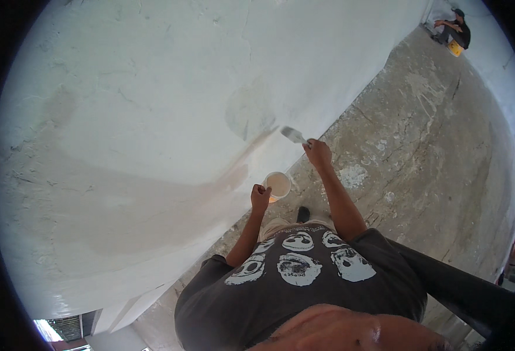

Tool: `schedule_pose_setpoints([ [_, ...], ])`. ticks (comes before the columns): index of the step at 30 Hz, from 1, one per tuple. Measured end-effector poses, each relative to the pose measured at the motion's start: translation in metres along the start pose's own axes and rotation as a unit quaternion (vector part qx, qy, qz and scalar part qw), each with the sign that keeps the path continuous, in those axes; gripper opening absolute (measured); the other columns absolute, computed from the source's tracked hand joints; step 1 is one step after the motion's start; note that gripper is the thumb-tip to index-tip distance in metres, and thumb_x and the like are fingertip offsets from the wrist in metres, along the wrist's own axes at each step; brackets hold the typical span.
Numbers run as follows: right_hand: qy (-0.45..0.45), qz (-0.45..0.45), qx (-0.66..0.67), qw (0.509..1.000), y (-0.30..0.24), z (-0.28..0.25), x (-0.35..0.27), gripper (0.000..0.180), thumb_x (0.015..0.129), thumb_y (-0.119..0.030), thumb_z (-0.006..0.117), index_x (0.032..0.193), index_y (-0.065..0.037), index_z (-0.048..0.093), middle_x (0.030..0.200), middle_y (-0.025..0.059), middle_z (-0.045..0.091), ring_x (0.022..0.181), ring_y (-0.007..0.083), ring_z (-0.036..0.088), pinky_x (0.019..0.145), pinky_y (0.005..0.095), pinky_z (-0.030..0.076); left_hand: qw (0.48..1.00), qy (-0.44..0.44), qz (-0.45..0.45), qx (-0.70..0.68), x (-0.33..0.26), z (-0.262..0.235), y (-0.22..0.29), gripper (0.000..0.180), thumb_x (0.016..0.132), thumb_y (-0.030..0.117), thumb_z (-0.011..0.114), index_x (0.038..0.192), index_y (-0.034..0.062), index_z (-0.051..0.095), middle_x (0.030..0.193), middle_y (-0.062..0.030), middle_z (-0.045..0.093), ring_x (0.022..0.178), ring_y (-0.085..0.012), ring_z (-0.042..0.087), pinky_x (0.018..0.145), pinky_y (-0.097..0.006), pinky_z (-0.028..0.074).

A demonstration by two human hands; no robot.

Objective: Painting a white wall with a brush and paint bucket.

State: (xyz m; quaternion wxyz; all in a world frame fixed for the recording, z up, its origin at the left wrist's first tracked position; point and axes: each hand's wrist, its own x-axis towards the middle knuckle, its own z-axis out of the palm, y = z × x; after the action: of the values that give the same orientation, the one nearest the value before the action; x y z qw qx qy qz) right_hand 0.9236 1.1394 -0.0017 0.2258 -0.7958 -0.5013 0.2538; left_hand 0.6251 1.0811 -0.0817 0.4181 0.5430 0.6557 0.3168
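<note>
My right hand (318, 152) is closed around the handle of a flat paintbrush (293, 134), whose wide bristles point toward the wall. The bristle tips are close to the pale wall (170, 105); whether they touch it I cannot tell. My left hand (261, 196) grips the rim of a small round bucket (278, 186) with its thumb over the edge. Beige liquid like paint fills part of that bucket. A darker beige band (170, 199) runs along the wall beside my left arm, and a greyish patch (250, 111) shows above the brush.
The stained concrete floor (398, 146) stretches along the wall to my right, with white splashes (352, 175) on it. Far off at the upper right, a person (457, 29) sits on a yellow bucket (455, 48). My dark shoe (303, 214) stands below the bucket I hold.
</note>
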Motion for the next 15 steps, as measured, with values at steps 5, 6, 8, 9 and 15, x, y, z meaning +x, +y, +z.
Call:
schedule_pose_setpoints([
  [5, 0.166, -0.111, 0.163, 0.966, -0.087, -0.09, 0.004, 0.037, 0.091, -0.04, 0.067, 0.111, -0.009, 0.07, 0.088, 0.0136, 0.072, 0.078, 0.0292, 0.071, 0.069, 0.0383, 0.055, 1.0, 0.011, -0.006, 0.014, 0.007, -0.007, 0.0, 0.031, 0.078, 0.019, 0.079, 0.079, 0.0038, 0.051, 0.065, -0.0021, 0.052, 0.059, -0.0118, 0.047, 0.056, -0.03, 0.042],
  [6, 0.18, -0.124, 0.201, 0.955, -0.104, -0.114, -0.003, 0.037, 0.091, -0.038, 0.068, 0.11, -0.008, 0.07, 0.085, 0.0131, 0.072, 0.074, 0.0267, 0.071, 0.067, 0.0356, 0.054, 1.0, 0.015, 0.007, 0.017, 0.01, -0.007, -0.005, 0.032, 0.078, 0.019, 0.079, 0.079, 0.0037, 0.051, 0.065, -0.0023, 0.052, 0.059, -0.012, 0.047, 0.056, -0.03, 0.043],
  [8, 0.195, -0.136, 0.24, 0.941, -0.12, -0.145, -0.015, 0.035, 0.091, -0.036, 0.068, 0.111, -0.007, 0.069, 0.083, 0.013, 0.072, 0.07, 0.0238, 0.069, 0.065, 0.0333, 0.053, 1.0, 0.015, -0.002, 0.008, 0.012, -0.005, -0.011, 0.032, 0.078, 0.019, 0.079, 0.079, 0.0037, 0.051, 0.065, -0.0023, 0.052, 0.059, -0.0121, 0.047, 0.056, -0.03, 0.042],
  [9, 0.21, -0.15, 0.28, 0.925, -0.124, -0.149, -0.019, 0.034, 0.091, -0.034, 0.069, 0.111, -0.007, 0.069, 0.081, 0.0129, 0.071, 0.066, 0.0209, 0.068, 0.063, 0.031, 0.052, 1.0, 0.017, -0.012, 0.0, 0.01, -0.005, -0.014, 0.032, 0.078, 0.019, 0.079, 0.079, 0.0036, 0.051, 0.065, -0.0023, 0.051, 0.059, -0.0122, 0.047, 0.056, -0.03, 0.042],
  [15, 0.118, -0.092, 0.204, 0.968, -0.066, -0.043, 0.006, 0.035, 0.091, -0.041, 0.063, 0.114, -0.014, 0.067, 0.089, 0.0151, 0.071, 0.083, 0.036, 0.069, 0.074, 0.0441, 0.054, 1.0, 0.008, 0.003, -0.024, 0.007, -0.001, -0.003, 0.031, 0.078, 0.019, 0.078, 0.079, 0.0039, 0.051, 0.065, -0.0019, 0.05, 0.058, -0.0123, 0.046, 0.056, -0.03, 0.042],
])
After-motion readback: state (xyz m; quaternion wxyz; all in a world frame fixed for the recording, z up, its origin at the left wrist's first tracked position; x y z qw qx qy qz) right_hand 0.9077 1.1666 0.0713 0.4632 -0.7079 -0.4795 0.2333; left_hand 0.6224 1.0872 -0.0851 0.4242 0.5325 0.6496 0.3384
